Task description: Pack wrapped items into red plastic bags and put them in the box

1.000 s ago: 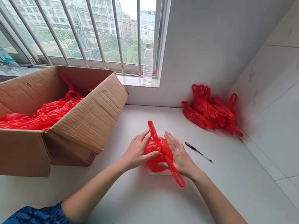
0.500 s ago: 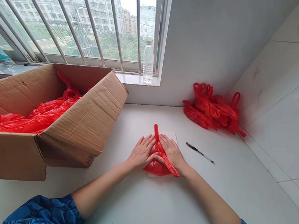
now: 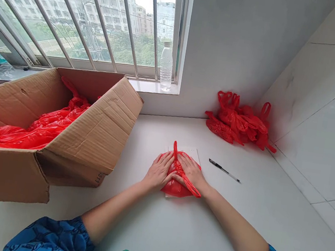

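A tied red plastic bag lies on a white sheet of paper in the middle of the white table. My left hand presses flat on the bag's left side, fingers stretched out. My right hand lies flat on its right side, fingers spread. Between the two hands the bag's knotted handles run from the far side toward me.
An open cardboard box with several red bags stands at the left. A heap of tied red bags lies in the far right corner. A black pen lies right of my hands. A water bottle stands on the sill.
My hands have come down from cupping the puffed-up bag to pressing it flat on the paper. The bag is flatter and its handles lie lower.
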### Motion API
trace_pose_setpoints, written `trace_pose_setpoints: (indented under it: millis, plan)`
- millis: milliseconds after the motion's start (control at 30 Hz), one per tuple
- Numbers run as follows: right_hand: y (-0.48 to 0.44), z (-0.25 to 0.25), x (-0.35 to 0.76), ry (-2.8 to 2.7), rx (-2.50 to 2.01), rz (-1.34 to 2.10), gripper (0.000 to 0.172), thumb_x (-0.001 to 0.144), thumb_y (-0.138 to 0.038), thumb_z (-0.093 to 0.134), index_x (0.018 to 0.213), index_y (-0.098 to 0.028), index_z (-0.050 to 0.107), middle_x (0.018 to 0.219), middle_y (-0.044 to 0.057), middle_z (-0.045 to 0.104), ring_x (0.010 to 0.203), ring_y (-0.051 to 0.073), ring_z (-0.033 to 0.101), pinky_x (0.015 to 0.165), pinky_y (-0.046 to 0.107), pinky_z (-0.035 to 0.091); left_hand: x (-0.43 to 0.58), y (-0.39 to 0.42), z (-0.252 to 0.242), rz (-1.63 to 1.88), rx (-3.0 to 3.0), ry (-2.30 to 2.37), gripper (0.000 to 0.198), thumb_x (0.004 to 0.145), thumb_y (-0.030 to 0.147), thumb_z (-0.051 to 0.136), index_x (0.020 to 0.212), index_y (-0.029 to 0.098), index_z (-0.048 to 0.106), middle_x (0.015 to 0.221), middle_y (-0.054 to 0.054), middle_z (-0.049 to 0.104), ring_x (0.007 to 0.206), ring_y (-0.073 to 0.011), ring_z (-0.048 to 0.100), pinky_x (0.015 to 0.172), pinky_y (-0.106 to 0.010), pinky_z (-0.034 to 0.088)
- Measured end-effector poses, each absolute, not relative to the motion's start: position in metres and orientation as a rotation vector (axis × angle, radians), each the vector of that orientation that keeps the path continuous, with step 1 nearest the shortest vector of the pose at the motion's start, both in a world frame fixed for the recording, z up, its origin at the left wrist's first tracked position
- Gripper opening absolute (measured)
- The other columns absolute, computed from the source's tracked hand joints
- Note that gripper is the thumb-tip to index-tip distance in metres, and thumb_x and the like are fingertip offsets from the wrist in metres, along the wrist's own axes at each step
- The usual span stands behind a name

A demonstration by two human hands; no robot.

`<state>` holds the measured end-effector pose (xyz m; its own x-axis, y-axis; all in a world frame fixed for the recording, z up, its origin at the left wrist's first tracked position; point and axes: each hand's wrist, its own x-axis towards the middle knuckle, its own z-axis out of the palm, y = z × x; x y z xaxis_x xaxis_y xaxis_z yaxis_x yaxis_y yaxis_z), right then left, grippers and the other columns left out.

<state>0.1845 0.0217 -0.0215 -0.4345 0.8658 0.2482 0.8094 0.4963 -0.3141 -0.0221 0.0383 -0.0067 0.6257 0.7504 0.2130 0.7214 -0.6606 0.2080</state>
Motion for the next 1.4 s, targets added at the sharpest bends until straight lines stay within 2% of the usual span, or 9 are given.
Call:
trace_pose_setpoints:
  millis: [533,700,800,933,1033,1100,1233,1300,1400]
  plan:
    - [0.018,-0.019,0.181,-2.353,-1.416,0.204,0.078,0.098,-0.066,0.028,0.154,-0.012,0.032,0.158,0.011,0.035,0.149,0.027,0.025,0.124,0.047,0.018,-0.021,0.038,-0.01,0.49,2.718,1.237,0.062,0.103,0.05,0.029,0.154,0.016,0.03,0.16,-0.01,0.03,0.151,-0.0241,0.022,0.124,-0.045,0.019]
    - [0.017,-0.017,0.181,-2.327,-1.395,0.183,0.073,0.099,-0.064,0.031,0.153,-0.014,0.035,0.156,0.012,0.04,0.147,0.027,0.03,0.122,0.048,0.022,-0.021,0.039,-0.009,0.549,2.652,1.2,0.059,0.101,0.049,0.036,0.152,0.019,0.034,0.158,-0.01,0.035,0.15,-0.0254,0.025,0.124,-0.046,0.021]
    - [0.016,-0.007,0.184,-2.299,-1.307,0.165,0.061,0.103,-0.057,0.029,0.147,-0.018,0.044,0.149,0.01,0.05,0.141,0.026,0.04,0.118,0.047,0.03,-0.024,0.037,0.001,0.645,2.538,1.146,0.051,0.099,0.045,0.043,0.144,0.02,0.045,0.152,-0.012,0.045,0.145,-0.0273,0.034,0.12,-0.049,0.029]
    - [0.004,0.027,0.185,-2.169,-1.129,0.061,0.046,0.105,-0.049,0.031,0.116,-0.021,0.066,0.111,0.009,0.07,0.105,0.024,0.063,0.097,0.045,0.046,-0.03,0.019,0.043,0.746,2.304,1.023,0.045,0.096,0.041,0.053,0.137,0.024,0.051,0.141,-0.011,0.055,0.13,-0.0272,0.052,0.109,-0.046,0.043]
    - [-0.016,0.062,0.177,-1.987,-1.044,0.149,0.036,0.099,-0.051,0.049,0.09,-0.021,0.067,0.083,0.005,0.066,0.072,0.018,0.061,0.068,0.032,0.049,-0.028,-0.005,0.087,0.687,2.25,0.91,0.056,0.09,0.044,0.062,0.141,0.029,0.044,0.135,-0.006,0.06,0.119,-0.0241,0.059,0.099,-0.037,0.05]
    - [-0.03,0.084,0.169,-1.864,-0.985,0.34,0.028,0.094,-0.047,0.059,0.083,-0.021,0.063,0.079,0.002,0.064,0.064,0.014,0.057,0.059,0.027,0.046,-0.024,-0.021,0.111,0.661,2.308,0.907,0.064,0.083,0.047,0.071,0.138,0.027,0.046,0.126,-0.006,0.065,0.108,-0.023,0.063,0.088,-0.032,0.052]
    - [-0.054,0.111,0.164,-1.741,-0.845,0.645,0.022,0.088,-0.042,0.07,0.094,-0.024,0.059,0.076,-0.002,0.064,0.065,0.015,0.059,0.058,0.026,0.049,-0.029,-0.043,0.153,0.602,2.504,1.051,0.02,0.089,0.036,0.064,0.099,0.02,0.064,0.085,-0.001,0.069,0.072,-0.0141,0.061,0.063,-0.023,0.044]
    - [-0.059,0.113,0.17,-1.742,-0.773,0.678,0.025,0.089,-0.043,0.067,0.105,-0.025,0.059,0.085,0.001,0.066,0.072,0.017,0.062,0.066,0.031,0.053,-0.047,-0.05,0.179,0.606,2.523,1.064,0.016,0.092,0.033,0.059,0.089,0.018,0.065,0.072,0.001,0.064,0.062,-0.0101,0.055,0.057,-0.021,0.04]
    - [-0.06,0.103,0.19,-1.741,-0.838,0.667,0.028,0.093,-0.044,0.061,0.115,-0.027,0.06,0.088,0.005,0.067,0.077,0.022,0.064,0.076,0.039,0.054,-0.092,-0.055,0.227,0.705,2.376,1.118,0.025,0.094,0.037,0.057,0.087,0.016,0.067,0.065,0.002,0.058,0.056,-0.0074,0.052,0.05,-0.016,0.04]
